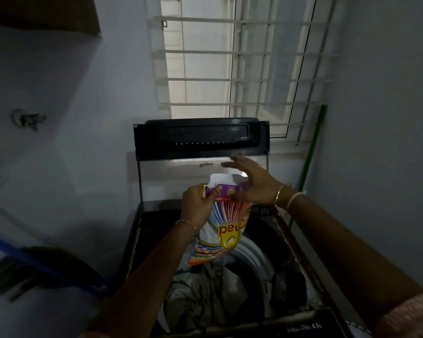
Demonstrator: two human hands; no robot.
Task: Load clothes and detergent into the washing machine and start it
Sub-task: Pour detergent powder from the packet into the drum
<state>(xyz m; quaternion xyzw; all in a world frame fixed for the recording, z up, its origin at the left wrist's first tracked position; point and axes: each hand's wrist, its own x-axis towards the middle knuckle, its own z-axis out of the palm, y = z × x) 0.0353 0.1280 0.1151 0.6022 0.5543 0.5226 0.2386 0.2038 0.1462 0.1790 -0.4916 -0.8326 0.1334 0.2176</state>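
Dim laundry corner, barred window [230, 69] behind a top-load washing machine [138, 230] with its lid [200, 137] raised. Left hand [197, 206] grips the upper edge of a colourful detergent packet [220, 235] above the drum [254, 252]. Right hand [252, 184], blurred, fingers spread, touches the packet's top. Clothes [205, 289] lie in the drum, partly hidden by the forearms.

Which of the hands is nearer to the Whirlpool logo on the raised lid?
Right. The right hand has its fingertips just right of the Whirlpool logo; the left hand is lower and to the left, gripping the detergent packet.
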